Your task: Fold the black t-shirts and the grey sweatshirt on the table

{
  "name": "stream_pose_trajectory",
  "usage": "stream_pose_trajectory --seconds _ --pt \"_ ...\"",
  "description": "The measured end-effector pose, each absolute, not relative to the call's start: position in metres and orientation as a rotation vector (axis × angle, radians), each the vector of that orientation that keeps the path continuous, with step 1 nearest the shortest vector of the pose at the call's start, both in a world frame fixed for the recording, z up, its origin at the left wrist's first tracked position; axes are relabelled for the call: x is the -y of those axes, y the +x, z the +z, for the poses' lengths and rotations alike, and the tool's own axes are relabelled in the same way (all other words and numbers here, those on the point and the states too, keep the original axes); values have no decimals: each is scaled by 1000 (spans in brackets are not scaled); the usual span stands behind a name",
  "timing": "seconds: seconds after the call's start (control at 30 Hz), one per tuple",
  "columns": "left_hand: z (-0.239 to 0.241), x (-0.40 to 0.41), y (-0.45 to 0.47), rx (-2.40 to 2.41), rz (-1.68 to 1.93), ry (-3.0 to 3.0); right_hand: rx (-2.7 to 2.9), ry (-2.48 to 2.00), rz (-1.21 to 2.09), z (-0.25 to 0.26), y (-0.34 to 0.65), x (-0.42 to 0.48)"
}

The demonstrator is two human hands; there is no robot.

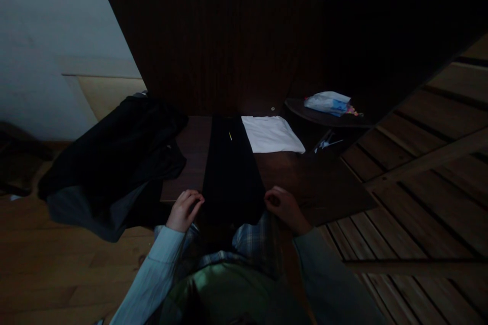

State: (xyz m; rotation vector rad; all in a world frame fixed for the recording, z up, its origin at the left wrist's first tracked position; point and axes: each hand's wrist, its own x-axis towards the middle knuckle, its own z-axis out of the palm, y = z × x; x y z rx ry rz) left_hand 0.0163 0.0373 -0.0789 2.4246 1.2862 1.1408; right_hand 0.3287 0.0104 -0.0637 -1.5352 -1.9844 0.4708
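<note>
Long pale-blue sleeves point(162, 256) show with a green top point(224, 284) and blue plaid bottoms point(253, 244).

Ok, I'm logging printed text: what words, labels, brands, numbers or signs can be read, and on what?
None can be read.
Packet: any print is too blurred to read.
Black cloth: a yellow mark, too small to make out.

We take this for a home, in a dim room. We see heaped clothes point(114, 157) at left, plank flooring point(41, 259), a dark wooden desk point(312, 177) and a slatted wooden frame point(430, 208) at right.
</note>
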Motion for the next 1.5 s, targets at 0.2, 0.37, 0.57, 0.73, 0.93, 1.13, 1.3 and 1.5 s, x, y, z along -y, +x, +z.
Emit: stream_pose_trajectory --seconds 0.2,0.37,0.57,0.73,0.93,1.13,1.3,1.5 --pt "-82 -38 15 -1314 1099 2393 1943 -1531 507 -63 328 -11" --pt "-80 -39 13 -1329 1072 2353 1914 -1526 524 -64 329 -11" --pt "-79 -39 9 -1337 1041 2289 1891 -1510 517 -63 329 -10" --pt "-79 -40 7 -1358 1041 2239 1863 -1517 535 -63 329 -10" --pt "-75 -38 8 -1350 1026 2233 1858 -1517 541 -61 330 -8" --pt "-71 -35 11 -1341 1073 2262 1860 -1469 559 -61 329 -7" --pt "-61 -24 40 -1399 1144 2144 1785 -1446 720 -52 329 -8" --pt "-55 -16 97 -1583 982 2146 1858 -1422 686 -11 315 -44"
